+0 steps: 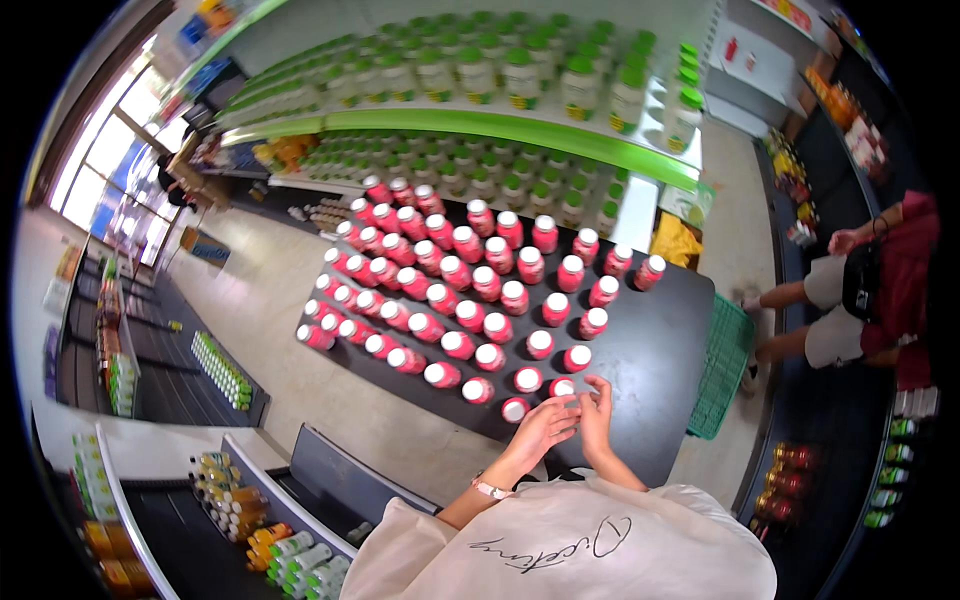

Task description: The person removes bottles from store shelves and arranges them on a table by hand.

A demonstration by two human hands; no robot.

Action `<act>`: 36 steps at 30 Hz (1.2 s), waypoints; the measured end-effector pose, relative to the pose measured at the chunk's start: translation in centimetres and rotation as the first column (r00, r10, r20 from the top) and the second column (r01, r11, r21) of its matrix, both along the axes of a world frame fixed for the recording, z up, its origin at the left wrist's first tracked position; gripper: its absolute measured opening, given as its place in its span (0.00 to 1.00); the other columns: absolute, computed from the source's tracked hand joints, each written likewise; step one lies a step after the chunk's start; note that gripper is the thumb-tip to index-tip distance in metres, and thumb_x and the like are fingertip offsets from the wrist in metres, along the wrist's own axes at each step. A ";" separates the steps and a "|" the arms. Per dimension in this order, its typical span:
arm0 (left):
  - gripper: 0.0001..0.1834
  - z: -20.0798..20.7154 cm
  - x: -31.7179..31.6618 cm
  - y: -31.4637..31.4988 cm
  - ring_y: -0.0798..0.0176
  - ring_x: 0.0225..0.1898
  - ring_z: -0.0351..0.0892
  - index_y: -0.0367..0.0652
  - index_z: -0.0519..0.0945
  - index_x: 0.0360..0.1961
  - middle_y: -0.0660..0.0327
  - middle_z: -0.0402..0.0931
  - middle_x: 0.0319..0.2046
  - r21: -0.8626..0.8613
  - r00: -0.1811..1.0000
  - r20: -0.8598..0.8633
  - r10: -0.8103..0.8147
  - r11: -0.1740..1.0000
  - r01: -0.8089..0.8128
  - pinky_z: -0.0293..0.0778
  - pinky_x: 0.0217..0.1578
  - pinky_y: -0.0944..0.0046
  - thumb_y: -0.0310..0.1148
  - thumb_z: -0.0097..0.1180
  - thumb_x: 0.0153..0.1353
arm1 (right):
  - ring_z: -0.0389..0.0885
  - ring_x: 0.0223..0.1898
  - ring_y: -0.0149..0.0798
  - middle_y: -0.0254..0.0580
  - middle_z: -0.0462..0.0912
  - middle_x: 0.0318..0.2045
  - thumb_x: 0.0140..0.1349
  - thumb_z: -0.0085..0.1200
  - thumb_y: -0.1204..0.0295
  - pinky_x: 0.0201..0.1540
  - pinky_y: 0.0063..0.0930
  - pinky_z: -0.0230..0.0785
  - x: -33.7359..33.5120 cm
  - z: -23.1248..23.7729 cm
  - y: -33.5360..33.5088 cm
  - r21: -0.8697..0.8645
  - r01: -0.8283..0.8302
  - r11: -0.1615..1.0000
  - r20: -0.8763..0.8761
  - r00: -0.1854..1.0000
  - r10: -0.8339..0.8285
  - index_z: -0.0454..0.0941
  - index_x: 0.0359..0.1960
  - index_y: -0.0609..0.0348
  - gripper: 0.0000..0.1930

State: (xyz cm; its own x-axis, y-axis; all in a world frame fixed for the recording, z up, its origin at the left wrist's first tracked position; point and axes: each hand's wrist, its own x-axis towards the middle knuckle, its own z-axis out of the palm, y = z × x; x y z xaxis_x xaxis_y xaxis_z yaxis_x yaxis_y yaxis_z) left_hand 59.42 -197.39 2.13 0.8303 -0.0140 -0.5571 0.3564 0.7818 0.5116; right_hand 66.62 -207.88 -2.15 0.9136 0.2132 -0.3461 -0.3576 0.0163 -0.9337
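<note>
**Pink, white-capped round bottles (457,275) stand in rows on the dark grey rectangular table (650,370)**

From my remote seat I start well left of the table: dark tiered shelving (160,325) bearing small white bottles with green caps (222,372). On the table's left and middle, the pink bottles stand upright in slanting rows. Behind its far edge, a green-edged white shelf (480,122) holds clear jars with green lids (520,80). At its near edge I find the left hand (547,427), fingers half bent, and just right of it the right hand (596,410), fingers loosely spread; they come close together beside the nearest pink bottles. I cannot tell whether they pinch anything small. Just right of the table is a green plastic basket (722,380). I judge the bottle work well along: dozens stand in place, spaced looser toward the table's right; how many remain, I cannot tell.
</note>
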 end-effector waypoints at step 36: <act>0.21 -8.6 -47.0 32.5 0.61 0.56 0.69 0.41 0.69 0.55 0.58 0.72 0.53 -0.033 0.696 -0.090 0.712 0.697 -0.717 0.63 0.55 0.62 0.40 0.43 0.65 | 0.71 0.29 0.25 0.31 0.72 0.29 0.57 0.49 0.76 0.32 0.19 0.68 -39.1 -0.1 44.8 0.178 -0.958 0.223 -0.203 0.186 0.961 0.78 0.45 0.58 0.14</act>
State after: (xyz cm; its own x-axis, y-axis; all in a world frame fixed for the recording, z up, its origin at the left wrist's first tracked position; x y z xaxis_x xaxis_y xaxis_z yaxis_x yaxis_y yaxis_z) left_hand 12.39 -164.88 -6.47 0.5668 0.5327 -0.6285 -0.2922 0.8432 0.4512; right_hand 27.50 -163.10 -2.26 -0.1096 0.8699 -0.4808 -0.2842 -0.4910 -0.8235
